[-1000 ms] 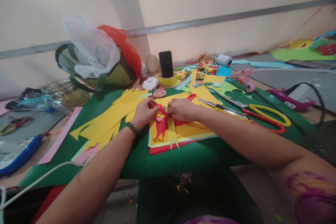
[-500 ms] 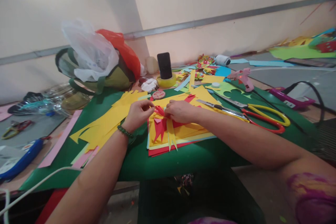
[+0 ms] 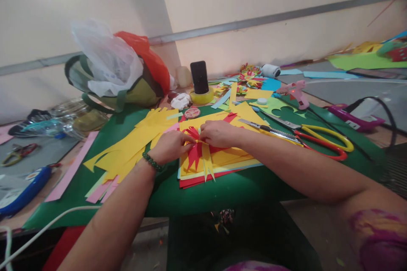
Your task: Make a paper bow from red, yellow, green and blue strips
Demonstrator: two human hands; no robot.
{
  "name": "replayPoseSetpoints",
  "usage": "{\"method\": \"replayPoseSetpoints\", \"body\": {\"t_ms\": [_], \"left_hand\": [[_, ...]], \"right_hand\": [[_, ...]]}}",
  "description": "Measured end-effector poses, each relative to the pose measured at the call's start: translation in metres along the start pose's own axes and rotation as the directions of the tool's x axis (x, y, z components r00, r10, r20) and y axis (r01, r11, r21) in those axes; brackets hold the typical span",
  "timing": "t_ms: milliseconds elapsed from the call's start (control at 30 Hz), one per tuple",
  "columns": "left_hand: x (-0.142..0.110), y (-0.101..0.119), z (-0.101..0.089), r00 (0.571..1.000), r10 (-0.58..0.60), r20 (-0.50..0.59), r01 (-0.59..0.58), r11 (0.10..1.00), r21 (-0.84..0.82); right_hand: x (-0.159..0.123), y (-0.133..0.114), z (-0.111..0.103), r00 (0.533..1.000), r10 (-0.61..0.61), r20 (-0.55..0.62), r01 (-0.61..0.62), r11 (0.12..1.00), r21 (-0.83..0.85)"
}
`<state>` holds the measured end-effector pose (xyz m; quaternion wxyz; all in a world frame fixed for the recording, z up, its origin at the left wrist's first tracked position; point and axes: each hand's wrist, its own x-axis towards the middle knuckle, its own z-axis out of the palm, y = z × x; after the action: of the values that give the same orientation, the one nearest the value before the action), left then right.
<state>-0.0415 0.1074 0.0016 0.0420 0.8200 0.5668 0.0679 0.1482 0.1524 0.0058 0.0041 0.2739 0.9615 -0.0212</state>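
Note:
A red and yellow paper flower [image 3: 194,157] with pointed strips lies on a stack of coloured paper sheets [image 3: 222,161], yellow on top and red beneath. At its left side my left hand [image 3: 171,146], wearing a green bead bracelet [image 3: 151,161], has thumb and forefinger closed on the flower near its middle. My right hand [image 3: 218,134] pinches the flower from the other side; its fingertips are partly hidden behind the hand. A pale yellow forked strip [image 3: 208,164] hangs toward me below the right fingers.
Right of the stack lie a utility knife [image 3: 273,130] and scissors [image 3: 324,135] with red and yellow handles. Behind them rests a pink glue gun [image 3: 295,93]. Yellow paper pieces [image 3: 127,148] cover the left; a phone [image 3: 199,77] stands in a tape roll [image 3: 202,96].
My left hand has come down and right, from above the flower's left edge onto its middle. My right hand stays almost where it was on the flower.

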Motion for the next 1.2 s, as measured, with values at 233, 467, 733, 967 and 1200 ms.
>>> {"method": "replayPoseSetpoints", "body": {"t_ms": [233,467,733,967,1200], "left_hand": [[-0.004,0.012,-0.011,0.991,-0.075,0.115,0.064,0.993,0.096],[-0.005,0.016,-0.016,0.976,-0.102,0.19,0.072,0.985,0.154],[-0.006,0.019,-0.017,0.972,-0.098,0.213,0.064,0.985,0.159],[-0.007,0.019,-0.016,0.974,-0.094,0.206,0.064,0.987,0.148],[-0.01,0.011,-0.017,0.994,-0.002,0.112,0.002,1.0,-0.006]], "right_hand": [[-0.001,-0.006,-0.007,0.998,0.042,0.053,-0.041,0.999,-0.032],[0.002,-0.004,-0.002,0.999,0.037,0.024,-0.036,0.999,-0.015],[0.002,0.002,0.002,0.999,0.047,0.006,-0.047,0.999,0.002],[0.001,0.002,0.001,1.0,-0.011,0.011,0.012,0.999,-0.043],[-0.001,-0.002,-0.004,0.999,0.035,0.029,-0.033,0.997,-0.064]]}}
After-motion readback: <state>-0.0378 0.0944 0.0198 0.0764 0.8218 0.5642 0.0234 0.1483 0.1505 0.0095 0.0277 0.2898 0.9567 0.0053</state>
